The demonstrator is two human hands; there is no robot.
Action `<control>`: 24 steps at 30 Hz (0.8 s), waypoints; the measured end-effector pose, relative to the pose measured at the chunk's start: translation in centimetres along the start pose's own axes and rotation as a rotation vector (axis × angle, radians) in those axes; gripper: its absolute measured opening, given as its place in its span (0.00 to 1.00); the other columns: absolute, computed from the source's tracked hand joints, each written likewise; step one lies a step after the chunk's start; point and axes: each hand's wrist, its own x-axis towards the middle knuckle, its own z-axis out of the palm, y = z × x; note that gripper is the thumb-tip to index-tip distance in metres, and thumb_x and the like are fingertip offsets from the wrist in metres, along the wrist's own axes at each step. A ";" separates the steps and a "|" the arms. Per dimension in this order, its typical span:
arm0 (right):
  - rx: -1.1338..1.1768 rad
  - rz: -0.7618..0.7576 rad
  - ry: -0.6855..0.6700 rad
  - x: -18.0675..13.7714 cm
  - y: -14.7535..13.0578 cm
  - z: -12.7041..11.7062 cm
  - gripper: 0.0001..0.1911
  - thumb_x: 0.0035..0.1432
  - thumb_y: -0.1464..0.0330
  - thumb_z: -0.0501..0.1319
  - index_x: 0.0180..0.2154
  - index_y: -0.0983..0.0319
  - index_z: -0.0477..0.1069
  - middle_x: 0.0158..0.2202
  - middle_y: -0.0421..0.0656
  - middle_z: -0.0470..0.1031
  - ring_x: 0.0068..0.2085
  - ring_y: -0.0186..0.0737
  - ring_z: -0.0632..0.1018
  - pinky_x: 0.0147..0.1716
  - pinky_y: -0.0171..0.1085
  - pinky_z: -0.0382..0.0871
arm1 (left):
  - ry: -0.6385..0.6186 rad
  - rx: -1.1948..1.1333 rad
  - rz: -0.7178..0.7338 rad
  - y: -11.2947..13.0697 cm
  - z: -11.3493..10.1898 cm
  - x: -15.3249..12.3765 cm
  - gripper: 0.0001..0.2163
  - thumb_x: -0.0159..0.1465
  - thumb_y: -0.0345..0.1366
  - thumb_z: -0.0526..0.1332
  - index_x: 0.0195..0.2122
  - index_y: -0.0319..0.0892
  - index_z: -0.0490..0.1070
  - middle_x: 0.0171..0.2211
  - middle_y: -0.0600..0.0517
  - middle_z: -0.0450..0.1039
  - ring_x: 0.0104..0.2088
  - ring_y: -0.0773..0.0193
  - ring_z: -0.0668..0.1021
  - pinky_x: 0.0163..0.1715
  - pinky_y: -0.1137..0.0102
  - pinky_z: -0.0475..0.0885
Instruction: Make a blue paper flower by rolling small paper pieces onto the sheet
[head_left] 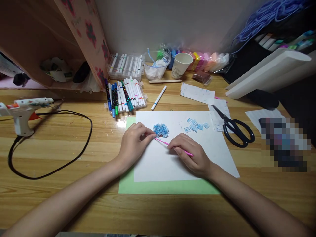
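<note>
forearms [82,191] lead in, right hand [191,146] gripping a pink stick [165,143], left hand [134,140] pinched beside the blue clump [161,129].

My thin pink stick [166,143] slants just beside the fluffy blue cluster [161,129] on my white sheet [160,166].

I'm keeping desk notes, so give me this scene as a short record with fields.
Left hand: at the tip of the pink stick, grip unclear
Right hand: holding the pink stick
Under the hands: white paper over a green sheet
On the paper: blue shredded pile, blue-striped pieces
Right side: black scissors
Left side: glue gun
</note>
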 end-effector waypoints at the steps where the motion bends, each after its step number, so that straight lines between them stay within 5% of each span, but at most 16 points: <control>1: -0.012 -0.007 -0.005 0.0 0.0 0.0 0.09 0.64 0.72 0.50 0.40 0.57 0.67 0.32 0.43 0.72 0.36 0.41 0.71 0.36 0.41 0.64 | 0.001 -0.002 0.000 0.0 0.0 0.0 0.04 0.60 0.37 0.63 0.30 0.44 0.76 0.28 0.53 0.70 0.32 0.63 0.70 0.31 0.69 0.64; 24: -0.061 -0.017 0.034 0.3 0.1 0.3 0.11 0.66 0.65 0.49 0.40 0.61 0.68 0.33 0.45 0.74 0.37 0.40 0.72 0.37 0.40 0.65 | 0.014 -0.032 -0.035 -0.4 -0.6 0.2 0.07 0.65 0.35 0.56 0.32 0.41 0.70 0.32 0.53 0.73 0.34 0.65 0.73 0.34 0.70 0.64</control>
